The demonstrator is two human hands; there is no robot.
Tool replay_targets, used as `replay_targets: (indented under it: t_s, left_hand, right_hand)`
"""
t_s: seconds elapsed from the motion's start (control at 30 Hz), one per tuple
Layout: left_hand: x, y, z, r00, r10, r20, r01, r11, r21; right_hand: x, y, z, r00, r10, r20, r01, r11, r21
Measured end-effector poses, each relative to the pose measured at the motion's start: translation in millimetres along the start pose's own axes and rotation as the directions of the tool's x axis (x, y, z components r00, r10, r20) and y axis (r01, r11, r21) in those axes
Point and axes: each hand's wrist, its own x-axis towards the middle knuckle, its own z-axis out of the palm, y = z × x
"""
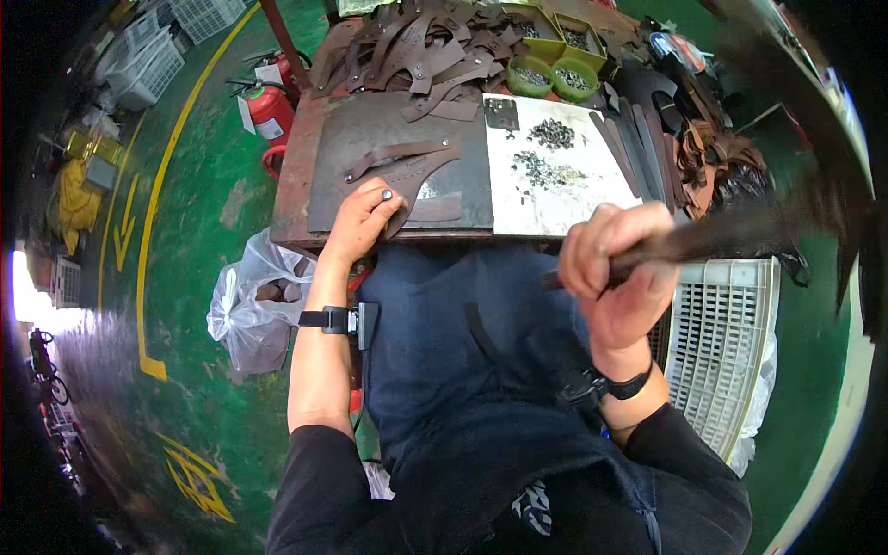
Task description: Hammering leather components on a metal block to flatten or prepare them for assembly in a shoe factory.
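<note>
Leather piece [427,183], upper centre, lies under the left hand [361,220], which grasps a round-topped tool [387,195]; right of centre, the right hand [622,264] clenches a blurred dark mallet [731,233]; misaimed, it could bruise knuckles.

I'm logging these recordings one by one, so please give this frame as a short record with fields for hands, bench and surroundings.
Left hand: on the brown cut piece, holding a small round-topped metal piece
Right hand: closed around a dark tool, possibly a hammer; blurred
Black board: under the brown cut piece and a curved strap
White sheet: right of the board, with loose metal parts
Bench back: brown pile, two green bowls
Left side: red fire extinguisher, clear bag
Right side: white crate
</note>
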Motion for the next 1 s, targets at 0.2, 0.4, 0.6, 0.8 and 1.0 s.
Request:
replay_targets:
  t_s: [0.2,0.4,0.6,0.8,1.0]
  left_hand:
    - [2.9,1.8,9.5,0.995,0.057,-0.087,-0.054,0.998,0.043]
    - [-1.4,3.1,-1.9,0.999,0.029,-0.031,-0.027,0.998,0.056]
    - [7.4,4.3,5.9,0.999,-0.029,-0.044,0.029,1.0,0.005]
    - [1.2,7.9,17.6,0.945,0.289,-0.154,-0.201,0.882,0.427]
    - [-18.9,34.6,6.6,1.0,0.021,0.02,-0.028,0.882,0.47]
  right_hand:
    - [-21.6,71.0,-29.1,0.699,0.715,0.01,-0.377,0.381,-0.844]
    - [11.2,15.5,-11.3,0.919,0.394,-0.026,-0.375,0.851,-0.368]
    - [-4.1,126.0,-76.9,0.915,0.388,-0.115,-0.216,0.229,-0.949]
    - [-19.4,78.0,-59.3,0.695,0.662,-0.282,-0.719,0.62,-0.315]
    - [-39.7,59.8,-67.3,0.74,0.645,-0.193,-0.624,0.55,-0.554]
